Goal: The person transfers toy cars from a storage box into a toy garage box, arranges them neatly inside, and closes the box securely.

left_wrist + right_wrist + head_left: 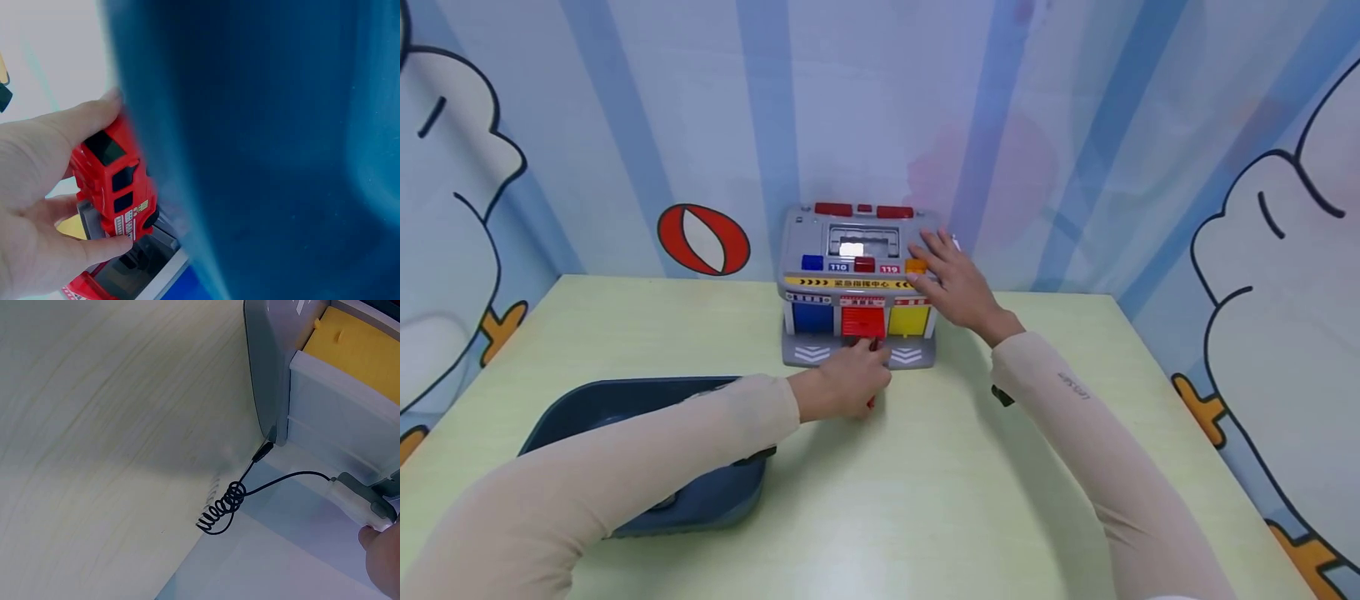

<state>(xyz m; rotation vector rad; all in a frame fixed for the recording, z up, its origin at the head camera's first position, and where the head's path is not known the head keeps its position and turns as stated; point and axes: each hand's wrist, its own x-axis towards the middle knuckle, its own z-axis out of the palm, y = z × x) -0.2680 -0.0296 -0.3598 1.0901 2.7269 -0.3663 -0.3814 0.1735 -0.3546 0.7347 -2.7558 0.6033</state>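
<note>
A grey toy emergency station (797, 242) stands at the back of the table, with blue, red and yellow doors along its front. My left hand (853, 381) is low before the middle red door (862, 322). It pinches a red toy fire truck (128, 181) between thumb and fingers, as the left wrist view shows, with the truck's far end at the doorway. My right hand (958, 285) rests on the roof's right front corner by the orange button (916, 266), fingers extended. A fingertip shows beside a white handset (359, 503) on the station's side.
A dark blue basin (730, 504) stands left on the table, partly under my left forearm; its wall fills much of the left wrist view. A black coiled cord (231, 499) runs from the station to the handset. A printed curtain (865, 100) hangs behind the table.
</note>
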